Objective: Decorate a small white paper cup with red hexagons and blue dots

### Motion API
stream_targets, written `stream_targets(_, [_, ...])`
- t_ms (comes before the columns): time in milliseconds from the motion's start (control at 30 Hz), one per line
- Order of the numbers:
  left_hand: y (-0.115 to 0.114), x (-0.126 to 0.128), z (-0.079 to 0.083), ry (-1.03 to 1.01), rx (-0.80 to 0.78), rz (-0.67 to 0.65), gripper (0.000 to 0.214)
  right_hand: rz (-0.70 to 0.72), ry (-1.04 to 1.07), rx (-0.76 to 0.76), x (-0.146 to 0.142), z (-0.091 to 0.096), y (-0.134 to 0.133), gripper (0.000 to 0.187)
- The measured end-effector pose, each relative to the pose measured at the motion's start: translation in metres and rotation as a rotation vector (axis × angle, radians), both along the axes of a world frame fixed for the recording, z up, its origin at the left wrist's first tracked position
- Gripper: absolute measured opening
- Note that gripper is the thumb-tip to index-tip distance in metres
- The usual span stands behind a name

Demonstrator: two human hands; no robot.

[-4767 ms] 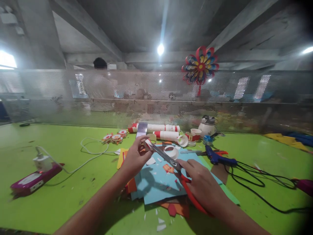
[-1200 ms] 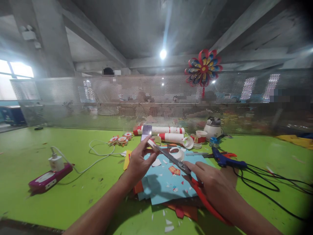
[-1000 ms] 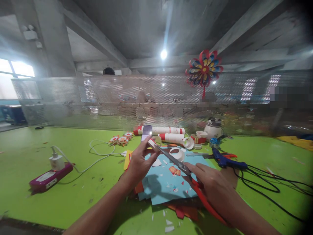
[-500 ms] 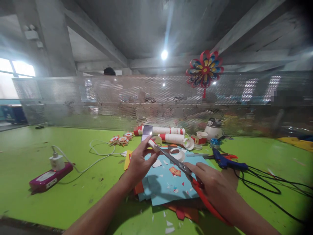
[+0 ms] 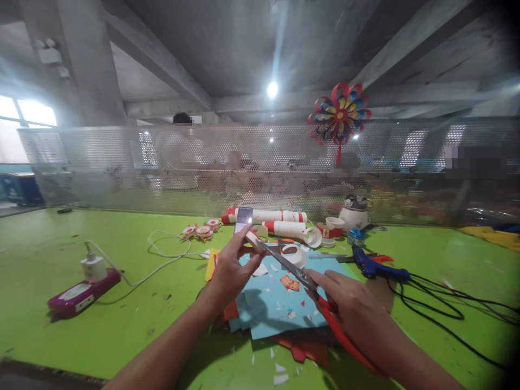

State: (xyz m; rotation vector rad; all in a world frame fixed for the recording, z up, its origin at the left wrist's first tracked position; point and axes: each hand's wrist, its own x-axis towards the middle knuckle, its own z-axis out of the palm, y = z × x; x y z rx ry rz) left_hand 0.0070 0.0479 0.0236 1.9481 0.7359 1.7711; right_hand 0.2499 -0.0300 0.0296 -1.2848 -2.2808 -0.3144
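My left hand (image 5: pixel 231 269) pinches a small white and red paper piece (image 5: pixel 253 239) above the table. My right hand (image 5: pixel 352 311) grips red-handled scissors (image 5: pixel 296 276), whose blades reach up to that piece. Under both hands lies a stack of light blue paper (image 5: pixel 271 307) over orange and red sheets, strewn with small offcuts.
On the green table (image 5: pixel 122 292): a purple power strip (image 5: pixel 83 294) with a white charger and cable at left, a phone (image 5: pixel 242 219), red and white paper cups (image 5: pixel 284 228), a blue glue gun (image 5: pixel 376 267) with black cables at right. A perforated screen (image 5: pixel 122 168) with a paper pinwheel (image 5: pixel 339 115) stands behind.
Since 4.8 s ago the view has shifted slightly right and up. Over the last second, hands, scissors and paper piece hold nearly the same pose.
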Motion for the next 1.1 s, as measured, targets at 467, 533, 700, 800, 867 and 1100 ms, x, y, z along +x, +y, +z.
stream_targets(467, [0.0036, -0.0011, -0.0006, 0.027, -0.008, 0.017, 0.059, -0.050, -0.031, -0.054, 0.0004, 0.0008, 0.0038, 0.046])
stream_targets(533, [0.0053, -0.0018, -0.0016, 0.033, -0.013, 0.026, 0.059, -0.042, -0.008, -0.100, -0.0002, 0.0017, 0.0049, 0.045])
stream_targets(700, [0.0064, -0.0021, -0.0034, 0.038, -0.028, 0.049, 0.059, -0.019, 0.053, -0.200, -0.0029, 0.0039, 0.0040, 0.044])
stream_targets(800, [0.0060, -0.0017, -0.0041, 0.038, -0.034, 0.054, 0.058, -0.018, 0.062, -0.204, -0.0036, 0.0045, 0.0029, 0.043])
stream_targets(867, [0.0061, -0.0018, -0.0047, 0.041, -0.035, 0.058, 0.058, -0.025, 0.041, -0.177, -0.0033, 0.0041, 0.0027, 0.045])
stream_targets(1100, [0.0065, -0.0024, -0.0055, 0.064, -0.037, 0.077, 0.060, -0.049, -0.053, -0.006, -0.0013, -0.0017, 0.0041, 0.045])
